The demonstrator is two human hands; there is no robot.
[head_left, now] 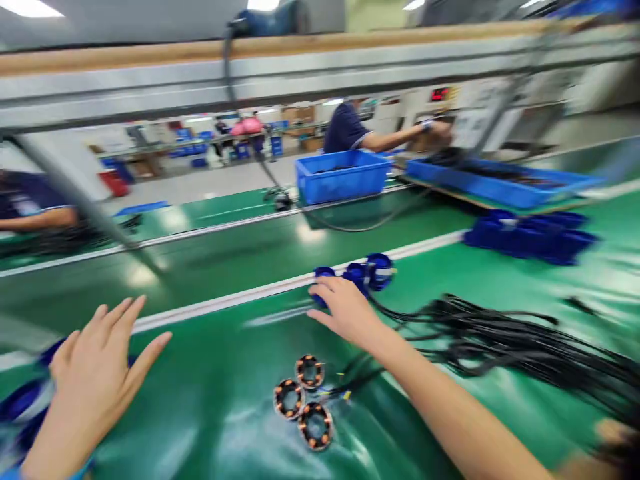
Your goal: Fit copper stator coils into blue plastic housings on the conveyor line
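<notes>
Your left hand (95, 367), fingers spread wide and holding nothing, is beside blue cups (23, 399) at the left edge. Your right hand (345, 308) is at a second blue group (381, 272); whether its fingers grip one cannot be told. Three copper-wound rings (301, 398) lie on the green desk (220, 373), left of black cables (500, 340).

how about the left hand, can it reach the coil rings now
Probably yes: the left hand looks open, and nothing visible stands between it and the coil rings on the green tabletop.
</notes>
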